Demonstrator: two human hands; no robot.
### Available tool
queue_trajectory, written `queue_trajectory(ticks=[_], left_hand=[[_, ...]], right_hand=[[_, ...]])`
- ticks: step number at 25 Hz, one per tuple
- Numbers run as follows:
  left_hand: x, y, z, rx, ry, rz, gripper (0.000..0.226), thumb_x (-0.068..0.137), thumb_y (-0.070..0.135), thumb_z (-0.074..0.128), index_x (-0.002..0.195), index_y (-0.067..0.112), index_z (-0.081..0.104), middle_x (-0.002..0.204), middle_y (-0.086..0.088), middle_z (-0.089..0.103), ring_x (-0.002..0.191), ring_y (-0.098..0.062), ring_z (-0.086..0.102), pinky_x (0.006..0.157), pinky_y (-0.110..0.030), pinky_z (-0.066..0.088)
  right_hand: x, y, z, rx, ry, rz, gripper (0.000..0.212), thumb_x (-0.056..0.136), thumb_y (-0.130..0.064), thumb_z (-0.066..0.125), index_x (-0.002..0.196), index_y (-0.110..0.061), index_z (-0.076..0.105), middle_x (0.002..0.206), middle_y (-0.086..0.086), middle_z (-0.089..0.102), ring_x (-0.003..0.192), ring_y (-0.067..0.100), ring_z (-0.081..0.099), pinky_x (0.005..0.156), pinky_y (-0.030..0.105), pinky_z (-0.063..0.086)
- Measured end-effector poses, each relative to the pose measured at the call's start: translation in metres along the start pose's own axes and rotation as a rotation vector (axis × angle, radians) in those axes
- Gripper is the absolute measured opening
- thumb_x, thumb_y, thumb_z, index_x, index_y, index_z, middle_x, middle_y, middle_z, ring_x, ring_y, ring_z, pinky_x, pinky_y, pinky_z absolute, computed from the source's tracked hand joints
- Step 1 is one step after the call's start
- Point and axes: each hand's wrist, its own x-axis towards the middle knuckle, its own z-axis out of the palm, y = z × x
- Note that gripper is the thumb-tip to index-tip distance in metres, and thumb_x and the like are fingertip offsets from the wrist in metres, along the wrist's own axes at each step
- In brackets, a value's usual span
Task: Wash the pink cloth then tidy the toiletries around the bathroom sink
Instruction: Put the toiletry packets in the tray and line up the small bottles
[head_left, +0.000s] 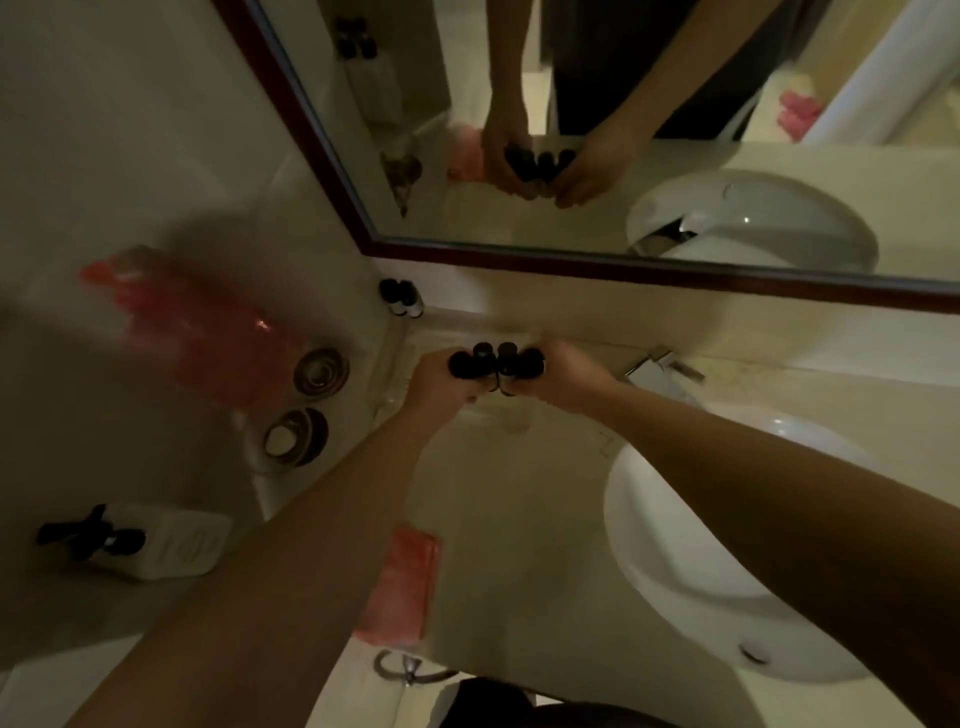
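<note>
Four small black-capped bottles were bunched together over the far part of the counter, just in front of the mirror, and we held them between both hands. Our left hand had its fingers curled round the two on the left, and our right hand gripped the two on the right, caps pointing up toward us and touching in the middle. Two more black-capped bottles stood in the far left corner, against the wall under the mirror frame. Nearer to us, a folded pink cloth lay flat on the counter, partly under our left forearm, just left of the white sink. At the far side of the sink we could see the chrome tap. On the left, a white pump bottle with a black nozzle sat beside two round metal fittings, beyond which something pinkish-red was too blurred for us to tell.
</note>
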Motion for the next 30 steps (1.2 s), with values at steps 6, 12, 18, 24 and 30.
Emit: queue_trajectory(ticks=[6, 12, 18, 24, 30], left_hand=[[0.059, -0.045, -0.002, 0.130, -0.020, -0.003, 0.025, 0.078, 0.021, 0.073, 0.063, 0.018, 0.053, 0.077, -0.012, 0.065, 0.073, -0.023, 0.062, 0.066, -0.035, 0.052], [0.111, -0.062, -0.005, 0.041, 0.038, 0.003, 0.028, 0.079, 0.016, 0.071, 0.059, 0.022, 0.052, 0.067, 0.004, 0.056, 0.076, -0.017, 0.058, 0.070, -0.032, 0.049], [0.146, -0.069, -0.008, -0.050, 0.105, 0.032, 0.024, 0.078, 0.014, 0.074, 0.065, 0.018, 0.054, 0.072, 0.005, 0.056, 0.080, -0.015, 0.057, 0.065, -0.023, 0.045], [0.159, -0.065, -0.004, -0.078, 0.240, 0.101, 0.016, 0.083, 0.010, 0.068, 0.099, 0.006, 0.067, 0.095, -0.002, 0.066, 0.087, -0.010, 0.056, 0.062, -0.010, 0.040], [0.155, -0.067, 0.012, -0.234, 0.402, 0.055, 0.022, 0.087, 0.008, 0.060, 0.109, 0.002, 0.064, 0.103, -0.005, 0.065, 0.094, -0.012, 0.058, 0.079, -0.013, 0.041]], right_hand=[[0.062, 0.010, 0.039, -0.060, 0.079, 0.128, 0.032, 0.081, -0.039, 0.070, 0.072, -0.011, 0.059, 0.064, 0.000, 0.056, 0.056, 0.014, 0.049, 0.051, 0.028, 0.034], [0.115, 0.013, 0.061, -0.019, 0.185, 0.107, 0.027, 0.082, -0.030, 0.071, 0.082, -0.004, 0.065, 0.075, 0.008, 0.061, 0.067, 0.018, 0.055, 0.056, 0.028, 0.038], [0.158, 0.010, 0.066, -0.039, 0.253, 0.158, 0.031, 0.083, -0.032, 0.069, 0.104, -0.009, 0.064, 0.094, 0.002, 0.058, 0.083, 0.017, 0.056, 0.064, 0.026, 0.039], [0.174, 0.007, 0.077, -0.107, 0.356, 0.103, 0.041, 0.086, -0.041, 0.065, 0.117, -0.014, 0.062, 0.127, 0.007, 0.054, 0.105, 0.023, 0.059, 0.080, 0.025, 0.045], [0.169, 0.000, 0.091, 0.216, 0.552, 0.254, 0.059, 0.077, -0.038, 0.076, 0.122, -0.008, 0.052, 0.125, 0.009, 0.050, 0.104, 0.022, 0.057, 0.077, 0.022, 0.044]])
